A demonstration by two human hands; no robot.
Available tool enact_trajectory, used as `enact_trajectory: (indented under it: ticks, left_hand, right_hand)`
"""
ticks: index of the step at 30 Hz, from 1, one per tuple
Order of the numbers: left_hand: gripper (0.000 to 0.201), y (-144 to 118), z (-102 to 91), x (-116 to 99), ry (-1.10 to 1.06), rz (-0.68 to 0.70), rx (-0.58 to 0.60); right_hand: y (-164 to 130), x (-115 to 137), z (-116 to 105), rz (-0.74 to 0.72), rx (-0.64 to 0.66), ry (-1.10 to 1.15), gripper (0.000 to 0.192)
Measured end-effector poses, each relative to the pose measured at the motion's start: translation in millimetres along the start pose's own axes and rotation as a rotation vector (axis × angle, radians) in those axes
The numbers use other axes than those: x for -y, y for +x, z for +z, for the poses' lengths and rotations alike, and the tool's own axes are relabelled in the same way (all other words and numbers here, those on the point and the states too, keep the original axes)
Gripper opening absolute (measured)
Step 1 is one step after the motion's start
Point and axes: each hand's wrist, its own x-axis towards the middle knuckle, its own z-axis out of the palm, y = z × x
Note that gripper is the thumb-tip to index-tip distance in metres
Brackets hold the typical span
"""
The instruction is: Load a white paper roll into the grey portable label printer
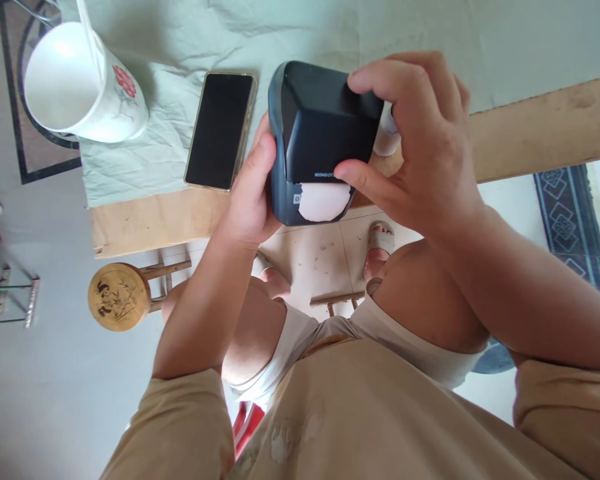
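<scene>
Dark plastic, smooth on every face, made up the label printer (320, 133) that the person held in the air just past the near edge of the bench (145, 220), above their own knees and the tiled floor (310, 260). The left hand (253, 193) was closed on its left side, thumb up along the casing. The right hand (420, 147) gripped the top and right side, its thumb pressed beside the white label (325, 200) curling out of the slot.

Nothing supported the printer from below, so a loosened grip on that slick shell would probably have sent it to the floor. The thumb so near the label might have creased or torn the paper if it pressed or pulled crookedly. A phone (220, 130) lay just beside the printer on the pale cloth (145, 153), and a white cup (80, 83) lay tipped on its side further left; a swing of the left elbow could have knocked either.
</scene>
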Motion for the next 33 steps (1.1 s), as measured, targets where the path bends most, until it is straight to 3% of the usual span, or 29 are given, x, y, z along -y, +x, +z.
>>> enact_trajectory:
  ticks: [8,19,22,25,28,31,33]
  left_hand:
    - [0.048,-0.2,4.1,-7.1,-0.039,-0.165,-0.074]
    - [0.051,0.6,-9.9,2.2,-0.104,-0.051,-0.128]
    - [0.049,1.2,-10.8,1.5,-0.083,-0.066,-0.117]
    - [0.059,1.3,-8.1,-0.6,-0.023,-0.104,-0.132]
    - [0.066,0.8,-2.9,-3.7,0.044,-0.139,-0.159]
    - [0.044,0.8,-0.9,-4.2,0.023,-0.106,-0.109]
    - [0.027,1.4,-2.1,-2.3,0.001,-0.061,-0.083]
  right_hand:
    - [7.0,-2.2,11.7,-0.045,0.02,-0.038,0.054]
    - [4.9,3.8,8.6,-0.177,0.036,-0.001,0.062]
    - [4.8,3.9,8.5,-0.159,0.033,0.047,0.061]
    - [5.2,2.4,7.5,-0.128,0.031,0.095,0.057]
    - [5.6,1.5,4.9,-0.096,-0.066,0.074,0.052]
    - [5.4,2.5,1.5,-0.047,-0.182,0.017,0.045]
    - [5.3,4.4,-0.2,-0.021,-0.206,0.118,0.032]
